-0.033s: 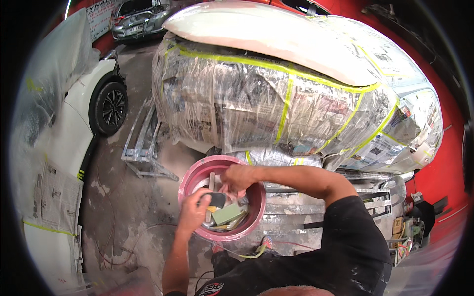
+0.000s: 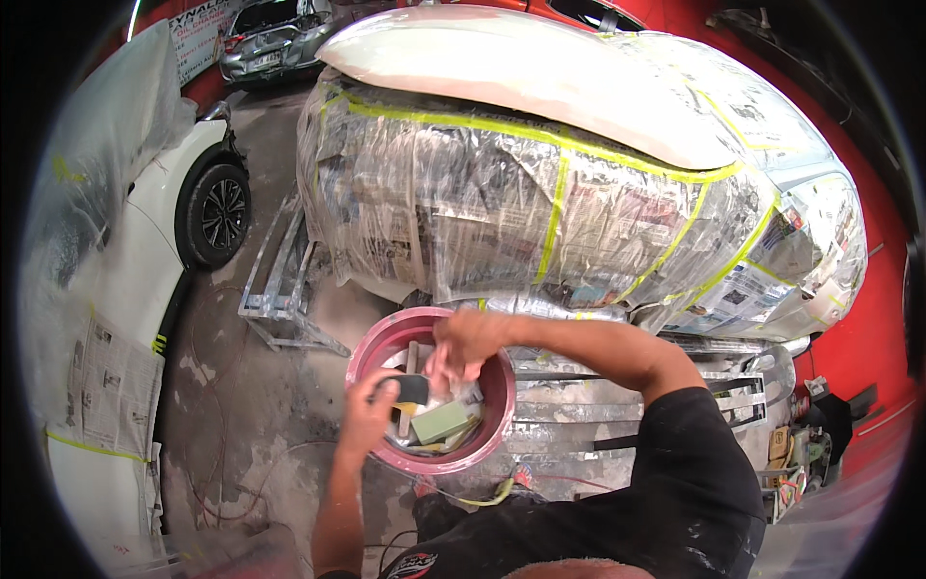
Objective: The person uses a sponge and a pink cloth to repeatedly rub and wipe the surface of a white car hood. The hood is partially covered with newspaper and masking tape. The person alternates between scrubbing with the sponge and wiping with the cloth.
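Note:
A round pinkish-red tub (image 2: 497,439) stands on the floor in front of me, with both my hands over it. My left hand (image 2: 368,405) is closed on the edge of a dark, flat piece like sandpaper (image 2: 411,390), at the tub's left side. My right hand (image 2: 470,338) reaches in from the right, fingers curled round a soft pink cloth-like piece (image 2: 444,374). Below the hands, a pale green block (image 2: 440,422) lies in the tub. Behind it is a light flat stick (image 2: 413,357), partly covered, among other bits I cannot make out.
Beyond the tub is a car body masked with newspaper (image 2: 492,227), plastic and yellow tape. A white car (image 2: 145,236) is at the left. A metal stand (image 2: 275,304) is near the tub, a slatted metal rack (image 2: 569,410) at its right. A hose (image 2: 497,494) lies by my feet.
My left hand has shifted slightly left with the dark piece. My right hand has moved a little away from me, and more of the pink piece shows below it.

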Demonstrator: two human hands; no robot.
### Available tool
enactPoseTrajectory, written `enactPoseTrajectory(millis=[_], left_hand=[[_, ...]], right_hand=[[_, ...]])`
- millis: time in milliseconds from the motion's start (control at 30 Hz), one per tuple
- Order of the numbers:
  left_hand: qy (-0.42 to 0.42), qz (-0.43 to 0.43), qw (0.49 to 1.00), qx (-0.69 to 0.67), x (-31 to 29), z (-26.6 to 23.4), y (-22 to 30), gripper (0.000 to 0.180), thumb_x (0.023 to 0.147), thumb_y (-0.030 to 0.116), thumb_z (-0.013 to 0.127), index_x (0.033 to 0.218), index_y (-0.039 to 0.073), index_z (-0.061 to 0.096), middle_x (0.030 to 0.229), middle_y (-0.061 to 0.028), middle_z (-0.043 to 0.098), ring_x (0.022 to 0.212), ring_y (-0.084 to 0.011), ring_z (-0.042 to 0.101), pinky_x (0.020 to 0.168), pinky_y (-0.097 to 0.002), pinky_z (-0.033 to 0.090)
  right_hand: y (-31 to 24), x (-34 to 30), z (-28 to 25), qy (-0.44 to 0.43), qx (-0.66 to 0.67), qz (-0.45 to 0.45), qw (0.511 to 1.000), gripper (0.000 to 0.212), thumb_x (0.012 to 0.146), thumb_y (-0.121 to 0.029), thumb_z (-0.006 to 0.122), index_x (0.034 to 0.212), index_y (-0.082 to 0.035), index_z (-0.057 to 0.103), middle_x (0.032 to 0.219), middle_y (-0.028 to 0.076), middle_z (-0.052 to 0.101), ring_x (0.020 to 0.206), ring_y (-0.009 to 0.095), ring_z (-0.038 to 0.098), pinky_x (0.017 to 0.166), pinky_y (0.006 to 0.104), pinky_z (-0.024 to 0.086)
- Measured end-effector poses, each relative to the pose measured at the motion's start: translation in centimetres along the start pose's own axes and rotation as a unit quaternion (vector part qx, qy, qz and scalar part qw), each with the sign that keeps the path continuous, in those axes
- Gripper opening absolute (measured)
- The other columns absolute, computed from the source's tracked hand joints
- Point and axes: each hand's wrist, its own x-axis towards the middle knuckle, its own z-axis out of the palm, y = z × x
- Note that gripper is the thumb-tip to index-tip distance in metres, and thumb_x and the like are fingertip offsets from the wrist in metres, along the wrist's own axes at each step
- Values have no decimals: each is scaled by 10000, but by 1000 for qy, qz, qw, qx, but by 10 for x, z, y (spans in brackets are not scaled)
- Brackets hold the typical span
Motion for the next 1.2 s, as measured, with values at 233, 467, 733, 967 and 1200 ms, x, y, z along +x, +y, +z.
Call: enactPoseTrajectory(millis=[233,467,733,967,1200], left_hand=[[258,-53,962,-66,2,-70,31,253,1021,174,635,1196,-3,681,1103,-51,672,1025,-142,605,973,-304,458],[265,78,960,-38,116,-3,112,314,1055,250,594,1225,-8,650,1115,-52,673,1028,-152,605,986,-306,450],[218,163,960,72,219,75,167,339,1079,230,550,1279,-26,643,1219,-91,676,1124,-175,612,1042,-322,446],[317,240,886,240,385,110,170,374,1039,320,583,1310,84,687,1189,-149,731,1071,-246,679,967,-367,503],[198,469,682,525,449,260,172,437,1064,301,517,1406,39,592,1421,-194,613,1351,-359,554,1175,-455,402]], right_hand=[[79,-93,-202,487,0,128,864,394,963,-252,648,1295,-41,628,1090,234,726,1138,362,694,952,504,567],[235,-58,-249,525,-388,70,754,439,967,-327,623,1357,-127,597,1477,130,485,1321,396,503,1152,490,395],[359,-234,-202,581,-324,184,724,616,876,-389,744,1431,-175,582,1613,60,425,1413,335,476,1162,438,457],[490,-469,-222,657,-22,392,644,490,1019,-493,555,1270,-89,676,1209,109,735,1042,293,714,934,421,577],[349,-505,6,657,-169,263,686,274,1012,-129,592,1266,-84,685,1280,136,691,1192,332,638,1015,437,509]])
